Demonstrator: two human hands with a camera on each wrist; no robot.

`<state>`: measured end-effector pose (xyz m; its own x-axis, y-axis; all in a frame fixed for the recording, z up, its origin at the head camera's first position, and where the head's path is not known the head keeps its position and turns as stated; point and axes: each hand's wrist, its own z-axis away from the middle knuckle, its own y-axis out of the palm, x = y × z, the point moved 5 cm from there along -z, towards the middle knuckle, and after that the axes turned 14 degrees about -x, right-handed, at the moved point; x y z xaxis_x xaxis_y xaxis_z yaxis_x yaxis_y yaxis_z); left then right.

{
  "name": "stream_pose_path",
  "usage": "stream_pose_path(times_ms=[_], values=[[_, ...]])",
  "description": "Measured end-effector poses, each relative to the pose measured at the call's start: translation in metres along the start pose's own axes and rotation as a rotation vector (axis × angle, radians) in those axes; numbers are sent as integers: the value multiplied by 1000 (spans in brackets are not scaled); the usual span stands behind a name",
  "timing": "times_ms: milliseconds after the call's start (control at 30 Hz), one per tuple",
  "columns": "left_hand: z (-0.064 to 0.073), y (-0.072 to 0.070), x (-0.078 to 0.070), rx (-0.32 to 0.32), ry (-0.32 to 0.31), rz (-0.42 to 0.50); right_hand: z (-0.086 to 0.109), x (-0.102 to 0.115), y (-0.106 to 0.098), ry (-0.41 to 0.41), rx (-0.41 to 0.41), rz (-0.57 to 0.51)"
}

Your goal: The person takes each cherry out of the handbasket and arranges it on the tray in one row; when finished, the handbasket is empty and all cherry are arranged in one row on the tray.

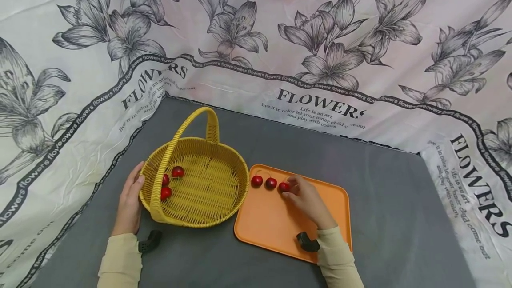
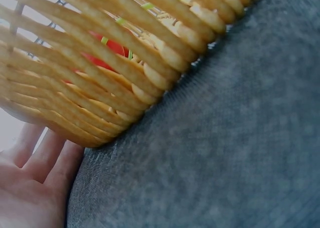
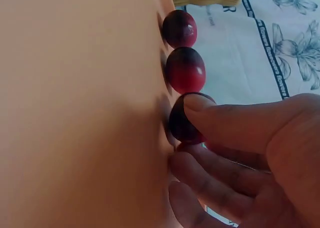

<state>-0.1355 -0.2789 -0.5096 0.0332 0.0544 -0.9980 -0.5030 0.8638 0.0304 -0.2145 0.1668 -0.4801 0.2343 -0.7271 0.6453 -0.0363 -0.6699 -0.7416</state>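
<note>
My right hand (image 1: 306, 199) pinches a red cherry (image 3: 186, 119) between thumb and fingers, low over the orange tray (image 1: 264, 230). It is the rightmost in a row; beside it on the tray sit a middle cherry (image 1: 270, 183) and a left cherry (image 1: 257, 181). My left hand (image 1: 130, 199) rests against the outer left side of the yellow woven basket (image 1: 244, 163), its fingers (image 2: 47, 153) extended along the wall. Inside the basket, at its left, lie three cherries, one (image 1: 178, 172) apart from the others, which the handle (image 1: 162, 181) partly covers.
The basket stands left of the tray, their edges close together. Both are on a dark grey cloth (image 1: 392, 217). White flower-printed fabric (image 1: 256, 74) rises behind and at both sides. A black wrist device (image 1: 308, 242) on my right wrist overlaps the tray in the head view.
</note>
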Motion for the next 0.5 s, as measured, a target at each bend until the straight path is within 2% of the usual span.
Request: stream_pose_path(times_ms=[100,300,500], values=[[1,2,0,3,1,-1,1,-1,0,14,-12,-6],[0,3,0,-4,6,-3,1,-4,0,-11,-30,-29],[0,1,0,-19,-5,-11,0,-1,1,-33,-14,-29]])
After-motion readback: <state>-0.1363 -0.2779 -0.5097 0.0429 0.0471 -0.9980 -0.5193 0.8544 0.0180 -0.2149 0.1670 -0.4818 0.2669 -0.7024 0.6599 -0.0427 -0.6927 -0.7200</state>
